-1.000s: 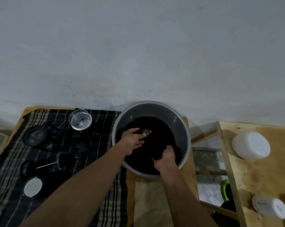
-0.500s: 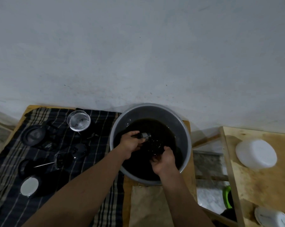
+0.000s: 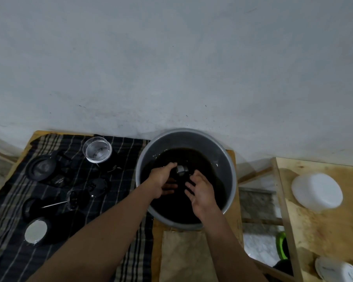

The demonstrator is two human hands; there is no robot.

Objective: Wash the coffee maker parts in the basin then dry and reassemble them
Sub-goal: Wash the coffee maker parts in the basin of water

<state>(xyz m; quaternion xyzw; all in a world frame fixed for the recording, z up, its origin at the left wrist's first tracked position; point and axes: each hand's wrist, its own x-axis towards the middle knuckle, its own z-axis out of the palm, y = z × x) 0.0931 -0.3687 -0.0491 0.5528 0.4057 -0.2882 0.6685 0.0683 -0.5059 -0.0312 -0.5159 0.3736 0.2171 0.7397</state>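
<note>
Right hand [image 3: 202,192] has come up off the part and out of the dark water [image 3: 208,159], fingers now spread loose and holding nothing. Left hand [image 3: 163,180] keeps the small metal part [image 3: 181,170] at its fingertips, just at the surface inside the basin [image 3: 231,169]. It looks pinched between thumb and fingers, though most of the part is hidden. So we're mid-wash, one piece being rinsed.

Next move, I'd say: the free hand goes back on to rub it, or the left lifts it out, and wet metal will want a firm hold.

Off to the left on the checked cloth [image 3: 126,151] wait the glass beaker [image 3: 97,149], black lid [image 3: 41,167], plunger rod [image 3: 53,204] and round metal disc [image 3: 35,233], crowded close. Setting anything down on that worktop [image 3: 157,261] means threading between them.
</note>
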